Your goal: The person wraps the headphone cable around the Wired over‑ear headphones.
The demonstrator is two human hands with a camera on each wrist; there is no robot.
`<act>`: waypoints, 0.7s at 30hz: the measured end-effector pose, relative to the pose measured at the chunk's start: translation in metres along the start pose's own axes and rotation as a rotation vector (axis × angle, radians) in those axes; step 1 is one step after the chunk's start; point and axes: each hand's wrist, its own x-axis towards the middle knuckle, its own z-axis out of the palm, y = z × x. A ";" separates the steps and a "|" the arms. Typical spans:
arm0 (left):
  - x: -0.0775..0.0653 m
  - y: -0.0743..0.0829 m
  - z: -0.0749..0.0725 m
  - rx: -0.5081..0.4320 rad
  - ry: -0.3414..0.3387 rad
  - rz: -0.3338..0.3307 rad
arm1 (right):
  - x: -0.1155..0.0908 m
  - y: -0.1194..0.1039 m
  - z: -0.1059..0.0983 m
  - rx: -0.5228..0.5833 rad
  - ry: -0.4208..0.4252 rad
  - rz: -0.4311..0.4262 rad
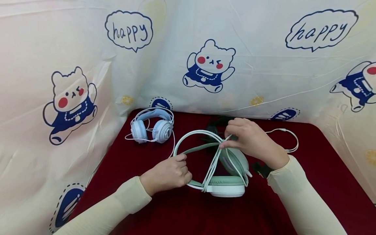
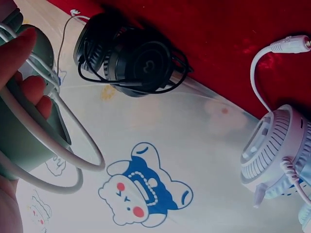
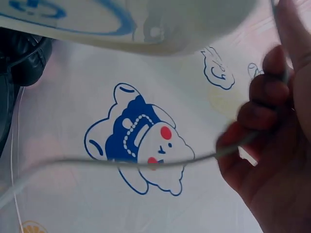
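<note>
A pair of white and green headphones (image 1: 226,190) is held up over the red cloth, its ear cups toward the right. My left hand (image 1: 167,174) grips the headband at its left side. White cable (image 1: 212,168) loops several times around the band and the cups. At the upper end of those loops, my right hand (image 1: 249,138) pinches the cable between thumb and fingers. In the right wrist view a length of cable (image 3: 97,163) runs leftward from the curled fingers, below a blurred white ear cup (image 3: 194,24).
Pale blue-white headphones (image 1: 152,127) with their cord lie at the back left of the red-covered table (image 1: 141,209). Black headphones (image 2: 141,63) sit at the back, partly hidden in the head view by the right hand. A white cable loop (image 1: 293,137) lies at the right. Printed curtain (image 1: 164,65) encloses the table.
</note>
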 end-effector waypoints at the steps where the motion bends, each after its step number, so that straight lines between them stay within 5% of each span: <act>1: 0.000 0.000 0.000 -0.003 0.005 0.005 | 0.000 0.001 0.000 0.021 -0.017 0.006; 9: -0.002 0.003 0.001 -0.018 0.035 0.021 | -0.002 0.005 0.000 0.142 -0.123 0.127; 21: -0.006 0.004 -0.001 -0.012 0.086 0.051 | -0.004 0.013 -0.001 0.212 -0.116 0.212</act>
